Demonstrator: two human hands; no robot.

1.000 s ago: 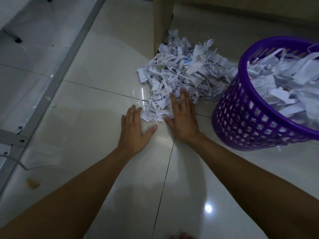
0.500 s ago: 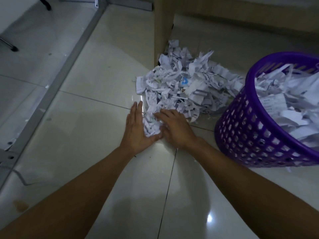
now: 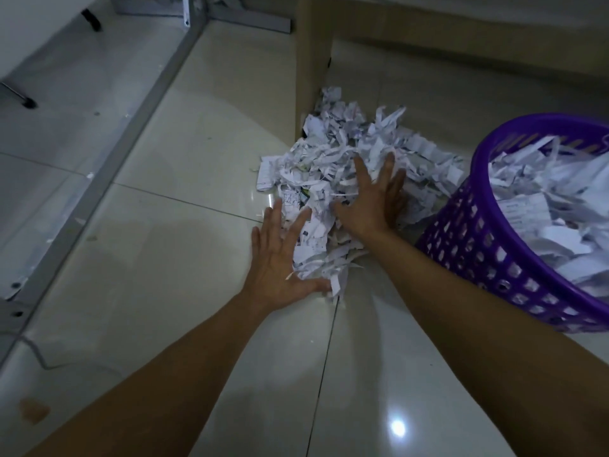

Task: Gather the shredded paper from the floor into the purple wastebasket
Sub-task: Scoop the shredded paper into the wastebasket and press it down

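The shredded paper lies in a loose white heap on the tiled floor, and everything else is easiest placed against that heap. Its far edge is pressed up to the foot of a wooden furniture panel. Just beside the heap, on its right, stands the purple wastebasket, tilted a little, its perforated wall touching the outer scraps; it already carries a good load of shreds inside.

The left hand sits at the heap's near-left edge, fingers straight and spread wide, palm flat to the floor and against the scraps, holding nothing. The right hand rests on top of the heap towards its right side, fingers likewise splayed and straight, pressing down on the paper rather than gripping it. Both forearms reach in from the near side of the heap.

Well apart to the heap's left, a grey metal rail runs diagonally across the floor.
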